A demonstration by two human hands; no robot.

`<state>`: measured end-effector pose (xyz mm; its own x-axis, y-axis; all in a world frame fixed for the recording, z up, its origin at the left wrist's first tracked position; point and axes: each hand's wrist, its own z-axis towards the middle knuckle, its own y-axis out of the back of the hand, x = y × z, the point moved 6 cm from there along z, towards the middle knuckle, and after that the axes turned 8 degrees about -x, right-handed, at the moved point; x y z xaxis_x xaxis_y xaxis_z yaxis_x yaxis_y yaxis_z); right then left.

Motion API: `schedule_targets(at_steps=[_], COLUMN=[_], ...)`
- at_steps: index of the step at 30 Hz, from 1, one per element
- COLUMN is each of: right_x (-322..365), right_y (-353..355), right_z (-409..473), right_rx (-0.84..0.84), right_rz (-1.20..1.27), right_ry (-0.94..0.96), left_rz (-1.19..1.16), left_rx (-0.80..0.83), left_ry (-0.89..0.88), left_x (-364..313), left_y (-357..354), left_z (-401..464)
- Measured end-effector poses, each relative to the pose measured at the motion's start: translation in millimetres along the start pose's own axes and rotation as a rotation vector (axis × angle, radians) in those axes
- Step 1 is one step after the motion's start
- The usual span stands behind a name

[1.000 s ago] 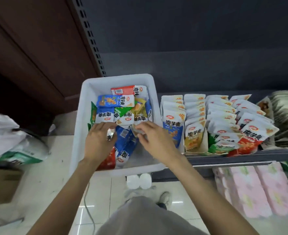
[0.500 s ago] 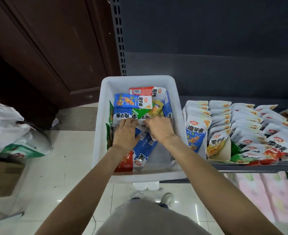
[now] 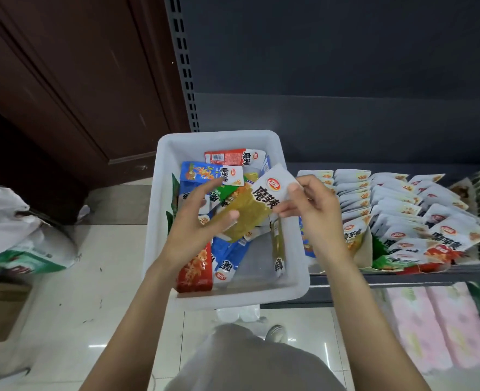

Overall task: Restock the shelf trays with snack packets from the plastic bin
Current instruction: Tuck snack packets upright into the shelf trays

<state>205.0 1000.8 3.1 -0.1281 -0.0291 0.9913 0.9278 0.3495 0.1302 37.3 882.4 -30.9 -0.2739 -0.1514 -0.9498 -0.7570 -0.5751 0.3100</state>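
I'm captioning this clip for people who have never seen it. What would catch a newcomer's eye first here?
First, the yellow-and-white snack packet held up over the white plastic bin, the right hand pinching its white top and the left hand gripping its yellow end. Next, the rows of white packets standing in the shelf trays to the right of the bin.

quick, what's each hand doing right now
Left hand: holding the lower end of the yellow snack packet, thumb on it.
Right hand: pinching the same packet's white top end.
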Motion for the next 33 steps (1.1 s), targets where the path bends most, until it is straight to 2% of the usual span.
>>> schedule_targets(at_steps=[2, 3, 5, 7, 9, 11, 14, 17, 19, 21, 23, 25, 29, 33], right_x=[5, 7, 4, -4, -10, -15, -13, -2, 7, 15, 19, 23, 29, 14], right_y=[6, 9, 15, 26, 40, 56, 80, 120, 156, 190, 215, 226, 210, 167], right_z=[-1, -3, -6, -12, -16, -18, -25, -37, -46, -52, -54, -51, -39, -15], right_rx=[-0.01, -0.026, -0.061, -0.091, -0.117, -0.11, -0.138, -0.262, -0.385, -0.524, -0.582, -0.53, -0.267, 0.028], right_rz=[0.091, 0.147, 0.289, 0.351, 0.201, 0.054, 0.03, -0.052, -0.043, -0.031, -0.085, -0.179, -0.539, -0.776], right_ry=[-0.038, -0.063, -0.162, -0.273, -0.279, -0.233, -0.155, -0.02, 0.062, 0.119, 0.144, 0.177, 0.365, 0.488], left_rz=[0.033, 0.082, 0.254, 0.376, 0.422, 0.416, 0.49, 0.536, 0.439, 0.342, 0.301, 0.28, 0.225, 0.244], left_rx=[0.07, 0.021, -0.153, -0.239, -0.238, -0.179, 0.063, 0.372, 0.396, 0.315, 0.238, 0.198, 0.213, 0.201], left_ry=[-0.072, -0.139, -0.409, -0.727, -0.918, -0.984, -0.945, -0.753, -0.673, -0.598, -0.479, -0.387, -0.267, -0.309], left_x=[-12, -20, -39, -51, -54, -57, -53, -43, -47, -52, -52, -52, -51, -48], left_y=[-8, -10, -11, -19, -28, -40, -66, -92, -103, -111, -122, -138, -171, -187], left_z=[-3, -4, -8, -16, -21, -23, -23, -27, -30, -25, -17, -11, -4, 0])
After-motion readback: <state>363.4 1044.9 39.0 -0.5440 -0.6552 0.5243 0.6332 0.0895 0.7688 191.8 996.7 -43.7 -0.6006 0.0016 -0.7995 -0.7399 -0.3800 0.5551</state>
